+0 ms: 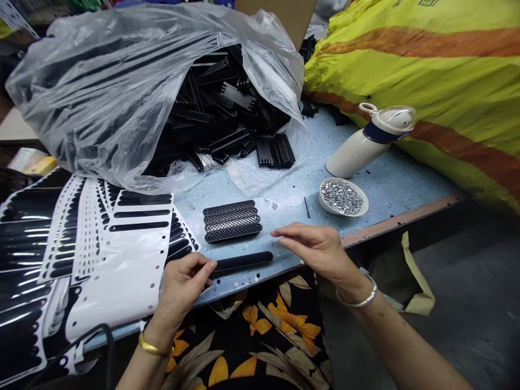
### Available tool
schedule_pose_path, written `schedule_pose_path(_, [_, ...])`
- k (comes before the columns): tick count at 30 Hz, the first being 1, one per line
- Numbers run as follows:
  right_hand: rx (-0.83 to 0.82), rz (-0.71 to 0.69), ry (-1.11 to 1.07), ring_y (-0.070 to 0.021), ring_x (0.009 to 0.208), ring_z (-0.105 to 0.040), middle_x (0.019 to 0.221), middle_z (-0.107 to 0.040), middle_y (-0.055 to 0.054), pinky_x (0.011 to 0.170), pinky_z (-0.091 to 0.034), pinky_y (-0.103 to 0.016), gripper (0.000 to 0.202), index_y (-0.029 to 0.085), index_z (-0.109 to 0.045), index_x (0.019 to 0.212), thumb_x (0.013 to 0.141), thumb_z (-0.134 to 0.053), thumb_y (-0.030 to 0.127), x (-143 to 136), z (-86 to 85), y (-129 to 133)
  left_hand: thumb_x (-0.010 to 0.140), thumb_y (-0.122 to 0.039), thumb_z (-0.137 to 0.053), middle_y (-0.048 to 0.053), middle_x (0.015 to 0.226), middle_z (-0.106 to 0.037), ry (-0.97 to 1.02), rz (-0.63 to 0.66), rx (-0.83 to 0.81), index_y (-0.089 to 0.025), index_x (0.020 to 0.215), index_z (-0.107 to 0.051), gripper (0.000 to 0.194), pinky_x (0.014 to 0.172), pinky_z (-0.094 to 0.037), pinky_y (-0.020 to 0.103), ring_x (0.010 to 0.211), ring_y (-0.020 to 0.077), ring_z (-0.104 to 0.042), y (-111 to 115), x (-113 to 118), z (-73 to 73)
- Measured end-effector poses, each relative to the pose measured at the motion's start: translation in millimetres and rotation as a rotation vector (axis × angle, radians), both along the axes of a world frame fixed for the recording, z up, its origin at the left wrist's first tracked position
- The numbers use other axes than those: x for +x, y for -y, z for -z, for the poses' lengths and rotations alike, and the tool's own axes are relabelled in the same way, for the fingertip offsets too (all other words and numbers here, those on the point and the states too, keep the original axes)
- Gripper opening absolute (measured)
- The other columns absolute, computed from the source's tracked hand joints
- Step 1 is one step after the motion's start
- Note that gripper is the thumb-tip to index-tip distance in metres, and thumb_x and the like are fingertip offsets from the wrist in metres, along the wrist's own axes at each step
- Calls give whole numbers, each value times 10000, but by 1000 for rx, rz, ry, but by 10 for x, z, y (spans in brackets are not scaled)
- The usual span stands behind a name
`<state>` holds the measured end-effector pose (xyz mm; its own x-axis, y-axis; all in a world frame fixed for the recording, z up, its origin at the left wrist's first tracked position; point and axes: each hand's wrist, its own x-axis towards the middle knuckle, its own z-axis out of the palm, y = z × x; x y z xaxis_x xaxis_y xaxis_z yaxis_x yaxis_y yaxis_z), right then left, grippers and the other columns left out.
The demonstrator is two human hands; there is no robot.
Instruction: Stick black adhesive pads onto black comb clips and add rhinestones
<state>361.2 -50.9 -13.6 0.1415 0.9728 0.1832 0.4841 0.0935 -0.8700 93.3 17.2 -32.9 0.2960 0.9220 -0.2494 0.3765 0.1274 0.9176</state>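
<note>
Now left fingers (pixel 203 272) pinch a black strip (pixel 246 261), right fingers (pixel 296 232) parted

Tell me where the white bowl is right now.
In the head view, the white bowl sits right of centre on the blue table, just in front of the bottle and beyond the right hand.

Left hand (pixel 183 283) low – thumb and index pinched together, other fingers curled. Right hand (pixel 319 250) a bit higher, unloaded – fingers nearly straight, pointing left, thumb below. Left forearm (pixel 144 360), right forearm (pixel 406 338) angle inward.
</note>
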Motion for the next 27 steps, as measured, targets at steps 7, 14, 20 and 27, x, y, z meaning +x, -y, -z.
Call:
schedule_pose_path(7, [-40,62,80,-153,608,-653,744,-717,-37,545,-557,-263,96,191,-740,857,776,-725,239,-45,106,263,720,-438,-656,-4,493,-620,-37,21,19,-173,616,-669,285,419,-465,200,438,150,-629,1,16,-17])
schedule_pose_path(14, [-7,-26,104,-130,604,-609,788,-690,-47,558,-540,-262,174,178,-715,913,789,-733,298,-178,204,179,848,-370,-601,-22,531,-583,-200,105,558,-169,784,-681,226,446,-431,208,433,104,-533,39,-45,27])
schedule_pose_path(20, [-15,-60,96,-119,558,-577,755,-669,-42,496,-495,-240,264,154,-712,913,761,-765,364,-182,261,60,800,-426,-712,86,880,-707,-201,245,903,-165,1019,-646,347,704,-544,318,782,207,-663,40,-8,43])
schedule_pose_path(27, [-26,-150,125,-106,548,-540,608,-608,6,520,-437,-222,216,181,-673,648,831,-690,296,-197,227,-115,855,-247,-620,51,761,-666,-231,353,904,-172,860,-634,76,643,-496,325,710,198,-597,-20,73,203])
